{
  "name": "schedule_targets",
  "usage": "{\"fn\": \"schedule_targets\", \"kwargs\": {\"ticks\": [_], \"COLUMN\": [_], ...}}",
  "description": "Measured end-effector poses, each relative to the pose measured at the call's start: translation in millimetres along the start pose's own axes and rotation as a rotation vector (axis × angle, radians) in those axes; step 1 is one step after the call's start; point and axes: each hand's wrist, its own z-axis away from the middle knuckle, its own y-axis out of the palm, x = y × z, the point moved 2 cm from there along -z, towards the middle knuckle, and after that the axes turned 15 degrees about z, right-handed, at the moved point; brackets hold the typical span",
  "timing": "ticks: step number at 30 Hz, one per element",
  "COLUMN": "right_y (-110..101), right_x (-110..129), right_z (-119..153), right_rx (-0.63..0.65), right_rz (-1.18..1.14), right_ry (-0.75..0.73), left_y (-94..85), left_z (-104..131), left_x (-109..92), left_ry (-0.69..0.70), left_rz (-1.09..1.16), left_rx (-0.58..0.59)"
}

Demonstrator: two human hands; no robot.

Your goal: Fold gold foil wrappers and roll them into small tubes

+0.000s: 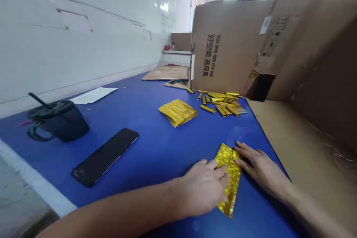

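A shiny gold foil sheet (233,189) lies flat on the blue table near its front right edge. My left hand (205,187) rests on the sheet's left side, its fingers spread over the foil and covering part of it. At the upper right edge of the same sheet is my right hand (260,169), fingers stretched out, with the fingertips touching the foil. Further back sits a stack of flat gold foil sheets (178,112). Behind and to its right lies a pile of small rolled gold pieces (223,100).
A black phone (106,156) and a dark lidded mug (63,121) with a straw stand on the left. White paper (93,95) lies by the wall. A large cardboard box (231,48) borders the table (150,148) at the back and right; flat cardboard (167,72) lies behind.
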Motion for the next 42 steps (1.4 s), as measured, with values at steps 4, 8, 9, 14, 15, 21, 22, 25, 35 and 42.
{"fn": "schedule_targets", "kwargs": {"ticks": [4,8,9,14,15,21,22,25,35,42], "right_y": [1,-17,-22,-26,-24,-6,-4,-3,-1,-5], "right_x": [-2,20,29,55,53,29,26,22,25,25], "right_z": [-2,4,6,13,12,-3,-4,-6,-6,-4], "right_rx": [-0.071,-0.175,-0.166,0.103,0.119,0.077,0.078,0.087,0.090,0.083], "right_rz": [0.037,0.008,-0.042,-0.303,-0.323,-0.231,-0.200,-0.133,-0.078,-0.080], "right_ry": [0.023,-0.064,-0.121,-0.318,-0.310,-0.260,-0.260,-0.234,-0.223,-0.222], "left_y": [-4.4,-4.4,-3.5,2.7,2.9,-0.8,-1.1,-1.0,-5.1,0.7], "left_z": [1,1,1,0,1,2,2,2,4,20], "left_x": [2,2,3,4,4,-1,-1,-1,-7,-6], "left_ry": [-0.017,-0.022,-0.023,-0.010,-0.009,-0.019,-0.019,-0.024,-0.023,0.045], "left_rz": [0.008,0.029,0.031,0.041,0.040,0.008,0.002,-0.008,0.022,0.233], "left_rx": [0.012,0.011,0.012,0.044,0.039,0.017,0.018,0.028,0.069,0.085]}}
